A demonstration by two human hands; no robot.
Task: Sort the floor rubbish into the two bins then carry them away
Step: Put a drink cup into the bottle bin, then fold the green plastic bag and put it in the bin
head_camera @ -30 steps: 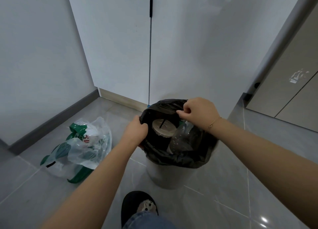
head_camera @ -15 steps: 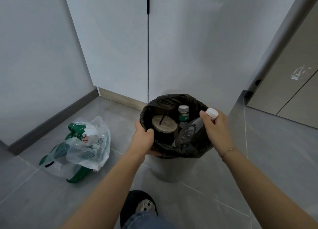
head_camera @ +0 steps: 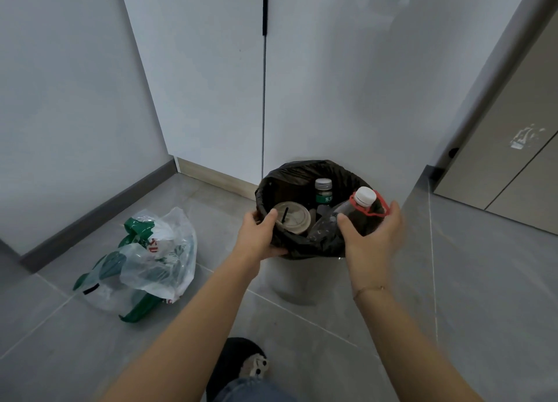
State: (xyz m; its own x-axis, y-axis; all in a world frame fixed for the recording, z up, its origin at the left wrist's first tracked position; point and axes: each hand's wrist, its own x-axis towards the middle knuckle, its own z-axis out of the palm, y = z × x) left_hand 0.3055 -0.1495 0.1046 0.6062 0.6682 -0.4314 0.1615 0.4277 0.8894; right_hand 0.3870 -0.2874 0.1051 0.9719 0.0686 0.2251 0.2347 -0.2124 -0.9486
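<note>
A pale round bin [head_camera: 290,284] lined with a black bag [head_camera: 305,172] stands on the floor by the white cabinet. Inside it are a lidded cup with a black straw [head_camera: 294,217], a green-labelled bottle [head_camera: 323,192] and a clear bottle with a white cap and red label [head_camera: 360,204]. My left hand [head_camera: 259,235] grips the bin's near-left rim, thumb inside. My right hand [head_camera: 371,232] grips the near-right rim, thumb inside beside the clear bottle. A clear plastic bag of white and green rubbish [head_camera: 145,262] lies on the floor to the left.
White cabinet doors [head_camera: 211,78] rise straight ahead, a grey wall with a dark skirting board [head_camera: 99,211] runs on the left. A beige door [head_camera: 510,166] stands at the right. My slippered foot [head_camera: 241,368] is on the grey tiles below the bin.
My right hand left the far edge of the black bag and came to the bin's right rim. The bag's mouth opened up, showing the bottles. My left hand stayed on the left rim.
</note>
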